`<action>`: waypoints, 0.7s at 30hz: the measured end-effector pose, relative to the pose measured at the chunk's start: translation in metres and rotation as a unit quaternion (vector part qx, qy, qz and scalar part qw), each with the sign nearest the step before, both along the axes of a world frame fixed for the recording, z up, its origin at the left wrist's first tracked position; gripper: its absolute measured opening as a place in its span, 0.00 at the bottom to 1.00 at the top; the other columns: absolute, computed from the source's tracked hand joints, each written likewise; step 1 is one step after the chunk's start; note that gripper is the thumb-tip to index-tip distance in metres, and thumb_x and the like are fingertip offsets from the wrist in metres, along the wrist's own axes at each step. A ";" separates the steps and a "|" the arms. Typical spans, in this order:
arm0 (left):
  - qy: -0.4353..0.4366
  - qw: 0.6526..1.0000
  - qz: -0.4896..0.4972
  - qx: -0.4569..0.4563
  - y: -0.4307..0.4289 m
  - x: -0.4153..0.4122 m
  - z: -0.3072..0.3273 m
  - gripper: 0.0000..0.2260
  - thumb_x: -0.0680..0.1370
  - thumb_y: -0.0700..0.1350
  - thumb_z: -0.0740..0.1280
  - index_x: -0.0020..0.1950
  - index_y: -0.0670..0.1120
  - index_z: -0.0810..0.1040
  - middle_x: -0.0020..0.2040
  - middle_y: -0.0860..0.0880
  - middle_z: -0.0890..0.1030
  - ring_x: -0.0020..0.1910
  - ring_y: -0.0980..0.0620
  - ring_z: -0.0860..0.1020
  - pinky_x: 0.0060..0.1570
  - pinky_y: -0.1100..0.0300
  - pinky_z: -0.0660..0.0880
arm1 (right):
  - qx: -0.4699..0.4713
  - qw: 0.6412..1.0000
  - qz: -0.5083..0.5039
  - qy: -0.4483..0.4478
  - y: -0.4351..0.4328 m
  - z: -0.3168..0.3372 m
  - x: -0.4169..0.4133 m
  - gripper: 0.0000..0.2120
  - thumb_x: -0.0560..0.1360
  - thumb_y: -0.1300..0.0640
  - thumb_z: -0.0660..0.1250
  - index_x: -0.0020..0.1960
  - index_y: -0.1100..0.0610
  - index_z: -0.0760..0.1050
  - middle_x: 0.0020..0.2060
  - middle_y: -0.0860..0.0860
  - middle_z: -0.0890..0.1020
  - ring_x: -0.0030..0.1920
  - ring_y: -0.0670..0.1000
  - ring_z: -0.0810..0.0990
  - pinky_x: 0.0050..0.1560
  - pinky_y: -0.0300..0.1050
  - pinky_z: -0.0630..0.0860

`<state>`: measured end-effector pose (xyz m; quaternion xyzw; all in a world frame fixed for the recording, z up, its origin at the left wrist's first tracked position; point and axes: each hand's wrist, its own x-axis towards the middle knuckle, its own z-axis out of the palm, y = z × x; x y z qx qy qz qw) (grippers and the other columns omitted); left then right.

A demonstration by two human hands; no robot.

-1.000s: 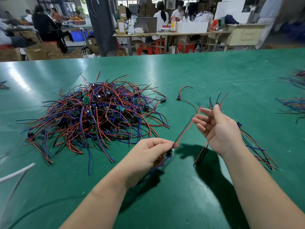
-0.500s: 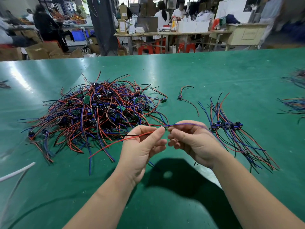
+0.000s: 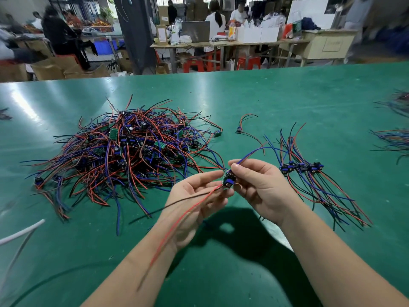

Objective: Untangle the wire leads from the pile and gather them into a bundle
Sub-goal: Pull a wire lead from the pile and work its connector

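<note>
Since half a second ago, the red and black tails of the held wire lead (image 3: 229,181) have swung down over the left forearm instead of trailing toward the pile. On the green table (image 3: 287,96), the tangled pile (image 3: 124,151) lies to the left and the gathered bundle (image 3: 309,173) to the right, well apart. Between them, the left hand (image 3: 197,196) and right hand (image 3: 261,187) both pinch the lead's small blue component at their fingertips. Its blue wires arc toward the bundle.
</note>
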<state>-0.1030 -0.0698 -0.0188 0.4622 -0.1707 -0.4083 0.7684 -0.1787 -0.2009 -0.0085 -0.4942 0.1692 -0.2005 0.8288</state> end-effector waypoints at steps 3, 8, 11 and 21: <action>0.096 0.994 -0.004 0.052 0.000 -0.001 0.003 0.15 0.63 0.53 0.71 0.37 0.41 0.85 0.39 0.40 0.84 0.33 0.48 0.84 0.26 0.63 0.78 | -0.020 0.999 0.023 0.013 0.002 -0.003 0.001 0.03 0.61 0.61 0.71 0.33 0.59 0.83 0.28 0.52 0.81 0.27 0.45 0.77 0.29 0.33 0.72; -0.035 0.993 0.003 0.109 0.000 -0.004 -0.001 0.16 0.59 0.50 0.74 0.40 0.41 0.82 0.34 0.45 0.84 0.30 0.54 0.82 0.27 0.66 0.76 | -0.059 0.996 0.042 0.051 0.001 -0.006 0.000 0.02 0.63 0.60 0.72 0.33 0.58 0.83 0.28 0.51 0.80 0.27 0.45 0.75 0.30 0.33 0.71; -0.069 0.989 0.015 0.126 0.001 -0.003 -0.004 0.13 0.59 0.47 0.75 0.38 0.41 0.81 0.31 0.44 0.82 0.29 0.53 0.82 0.27 0.66 0.75 | -0.072 0.994 -0.003 0.078 -0.003 -0.007 0.001 0.04 0.68 0.64 0.72 0.34 0.60 0.80 0.26 0.52 0.80 0.25 0.45 0.75 0.27 0.33 0.71; -0.139 0.976 -0.043 0.164 0.002 -0.010 -0.005 0.05 0.69 0.36 0.75 0.38 0.40 0.79 0.30 0.44 0.81 0.29 0.49 0.82 0.31 0.61 0.78 | 0.038 0.965 -0.258 0.018 -0.046 -0.009 -0.008 0.04 0.76 0.63 0.67 0.42 0.60 0.76 0.27 0.51 0.80 0.27 0.46 0.80 0.28 0.34 0.75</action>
